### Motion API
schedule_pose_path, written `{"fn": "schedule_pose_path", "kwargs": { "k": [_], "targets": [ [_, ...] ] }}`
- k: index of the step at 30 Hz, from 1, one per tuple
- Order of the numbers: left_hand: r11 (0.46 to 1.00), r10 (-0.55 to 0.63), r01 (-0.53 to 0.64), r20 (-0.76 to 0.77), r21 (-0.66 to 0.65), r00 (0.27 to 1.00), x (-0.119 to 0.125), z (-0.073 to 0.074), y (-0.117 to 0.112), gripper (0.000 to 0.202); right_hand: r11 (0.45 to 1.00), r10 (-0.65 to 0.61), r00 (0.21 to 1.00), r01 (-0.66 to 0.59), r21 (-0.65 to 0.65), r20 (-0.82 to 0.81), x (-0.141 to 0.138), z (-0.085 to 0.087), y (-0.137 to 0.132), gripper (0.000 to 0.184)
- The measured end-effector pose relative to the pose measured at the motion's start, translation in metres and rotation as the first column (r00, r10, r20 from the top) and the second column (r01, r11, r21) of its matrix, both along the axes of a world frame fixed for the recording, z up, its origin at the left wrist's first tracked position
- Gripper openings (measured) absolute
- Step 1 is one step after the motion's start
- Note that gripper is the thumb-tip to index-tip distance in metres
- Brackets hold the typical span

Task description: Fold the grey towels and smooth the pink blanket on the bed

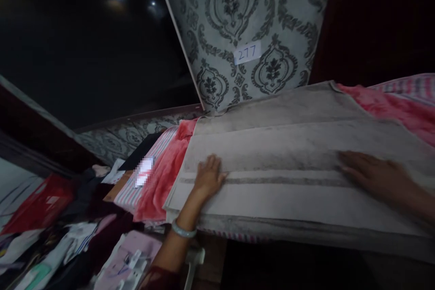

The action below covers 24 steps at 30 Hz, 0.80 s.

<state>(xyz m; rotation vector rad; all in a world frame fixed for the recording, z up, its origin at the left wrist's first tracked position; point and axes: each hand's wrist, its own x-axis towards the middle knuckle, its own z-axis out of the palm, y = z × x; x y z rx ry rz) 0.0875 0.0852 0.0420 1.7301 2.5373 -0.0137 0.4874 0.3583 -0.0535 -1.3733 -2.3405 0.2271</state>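
Observation:
A large grey cloth (272, 199) with darker bands lies spread over a raised surface, its near edge hanging over the front. My left hand (208, 176), with a pale bangle (183, 230) on the wrist, rests flat near the cloth's left end, fingers apart and nothing in it. Farther right, my right hand (375, 176) is over the cloth with its fingers stretched out, slightly blurred. Whether it presses on the cloth I cannot tell. Beneath the grey cloth a red plush cloth (159, 181) shows at both ends, over a striped cloth (128, 195).
Behind stands a patterned wall (231, 18) with a paper label (247, 52) reading 277. A large dark glossy panel (95, 50) is at upper left. Clothes (78, 240), a red bag (41, 206) and a pink item (142, 247) crowd the lower left.

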Motion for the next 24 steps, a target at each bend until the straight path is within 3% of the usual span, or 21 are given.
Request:
{"fn": "schedule_pose_path", "kwargs": {
  "k": [4,7,9,12,17,20,24],
  "targets": [
    [0.941,-0.335,0.339,0.105,-0.015,0.936,0.040,0.000,0.084,0.069,0.950,0.310,0.941,-0.310,-0.023,0.136,-0.086,0.030,-0.014,0.067],
    [0.891,-0.448,0.454,0.123,-0.017,0.885,0.053,-0.013,0.129,0.072,0.855,0.504,0.842,-0.518,0.026,0.193,-0.129,0.030,-0.004,0.065],
    [0.874,-0.484,0.486,0.097,0.004,0.870,0.046,-0.021,0.146,0.071,0.813,0.553,0.804,-0.579,0.071,0.219,-0.137,0.024,0.017,0.064],
    [0.911,-0.413,0.412,0.045,0.028,0.910,0.007,-0.026,0.158,0.066,0.862,0.473,0.846,-0.502,0.068,0.245,-0.118,0.021,0.066,0.062],
    [0.993,-0.116,0.115,-0.024,-0.025,0.993,-0.091,-0.023,0.163,0.060,0.982,0.188,0.935,-0.179,-0.058,0.301,-0.049,0.027,0.141,0.065],
    [1.000,-0.002,0.002,-0.050,-0.005,0.999,-0.134,-0.026,0.163,0.058,0.997,0.046,0.960,-0.028,-0.068,0.278,-0.015,0.025,0.166,0.065],
    [0.995,0.053,-0.045,-0.083,0.092,0.995,-0.157,-0.036,0.163,0.058,0.998,-0.043,0.972,0.053,-0.039,0.233,0.005,0.016,0.180,0.064]
  ]
}}
